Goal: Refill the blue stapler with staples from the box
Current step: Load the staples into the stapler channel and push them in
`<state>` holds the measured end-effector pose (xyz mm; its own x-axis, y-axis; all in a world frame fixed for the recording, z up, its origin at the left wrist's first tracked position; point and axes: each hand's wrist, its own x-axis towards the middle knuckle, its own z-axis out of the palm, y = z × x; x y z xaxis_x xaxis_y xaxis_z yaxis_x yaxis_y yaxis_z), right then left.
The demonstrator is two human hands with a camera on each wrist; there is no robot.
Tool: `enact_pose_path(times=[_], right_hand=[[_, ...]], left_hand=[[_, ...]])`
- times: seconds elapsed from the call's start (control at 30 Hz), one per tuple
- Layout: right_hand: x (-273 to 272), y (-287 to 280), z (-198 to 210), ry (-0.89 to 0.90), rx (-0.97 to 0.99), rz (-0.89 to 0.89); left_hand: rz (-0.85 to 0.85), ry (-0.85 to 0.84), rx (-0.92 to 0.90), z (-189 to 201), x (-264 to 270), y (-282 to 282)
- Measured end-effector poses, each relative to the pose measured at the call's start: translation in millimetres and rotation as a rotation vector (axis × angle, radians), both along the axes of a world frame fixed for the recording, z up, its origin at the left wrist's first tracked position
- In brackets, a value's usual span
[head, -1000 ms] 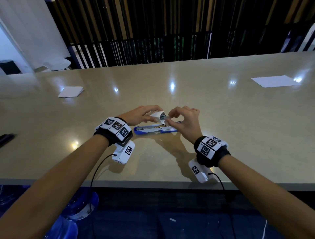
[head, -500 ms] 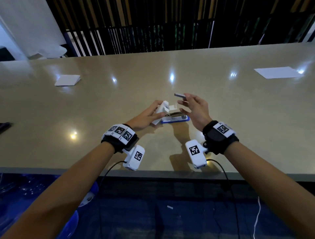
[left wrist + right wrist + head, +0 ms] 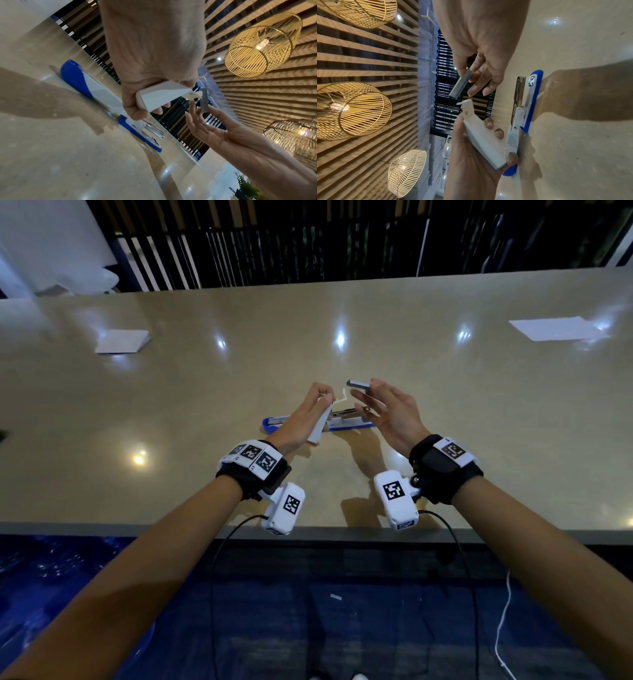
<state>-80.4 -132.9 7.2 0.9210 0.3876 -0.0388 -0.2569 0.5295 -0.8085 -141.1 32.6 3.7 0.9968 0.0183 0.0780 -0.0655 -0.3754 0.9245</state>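
While left hand (image 3: pixel 301 419) grips white box (image 3: pixel 483 136), right hand (image 3: pixel 390 412) pinches staple strip (image 3: pixel 461 84) btwn thumb + fingertips above blue stapler (image 3: pixel 346 424), lying opened flat on table (image 3: pixel 445 405). Next, I'd say: align strip w/ metal channel (image 3: pixel 518 97), legs down, lower level, don't snap strip.

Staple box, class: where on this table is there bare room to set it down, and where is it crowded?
Bare table lies right of the blue stapler toward the far white sheet, and left toward the other paper. Crowded: over the stapler, where the left hand grips the staple box and the right hand pinches a staple strip.
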Motion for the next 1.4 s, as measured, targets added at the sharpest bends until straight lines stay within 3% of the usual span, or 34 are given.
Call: enact_pose_path(times=[0.3, 0.43, 0.63, 0.87, 0.93, 1.1, 1.4], right_hand=[[-1, 1, 6, 0.062, 0.035, -0.043], [-3, 2, 7, 0.08, -0.084, -0.02], [-10, 9, 2, -0.313, -0.553, 0.015], [-8, 15, 1, -0.632, -0.695, -0.074], [-7, 16, -1, -0.618, -0.684, -0.103], [-9, 16, -1, -0.306, -0.601, -0.066], [-11, 19, 7, -0.49, -0.596, 0.035]], left_hand=[[-0.035, -0.056, 0.11, -5, 1, 7], [-0.029, -0.065, 0.139, -4, 2, 10], [-0.044, -0.11, 0.135, -4, 2, 10], [-0.13, -0.112, 0.057, -5, 3, 9], [-0.122, -0.113, 0.052, -4, 4, 9], [-0.076, -0.168, 0.106, -4, 4, 15], [-0.129, -0.108, 0.044, -1, 3, 9]])
